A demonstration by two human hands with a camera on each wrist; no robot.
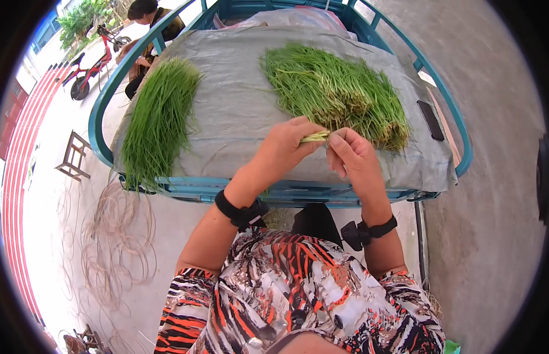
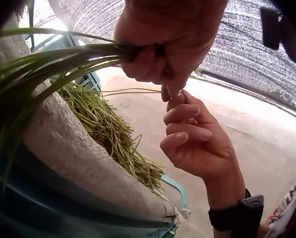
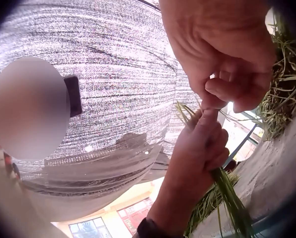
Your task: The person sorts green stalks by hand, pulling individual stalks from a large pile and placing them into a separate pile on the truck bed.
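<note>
Stalks [image 1: 313, 137] mid-frame, L hand [image 1: 286, 144] curled round them, R hand [image 1: 356, 156] pinching ends w/ fingertips; green piles [image 1: 336, 88] upper L & R.

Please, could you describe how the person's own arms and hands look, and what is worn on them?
The left hand and the right hand are ungloved. Each wrist has a black strap with a dark, boxy device. The forearms are bare below short sleeves patterned in orange, black and whitish tones.

a dark phone [image 1: 430, 120] on a grey sheet [image 1: 227, 76], a red bike [image 1: 98, 66] near a person [image 1: 168, 26]
</note>
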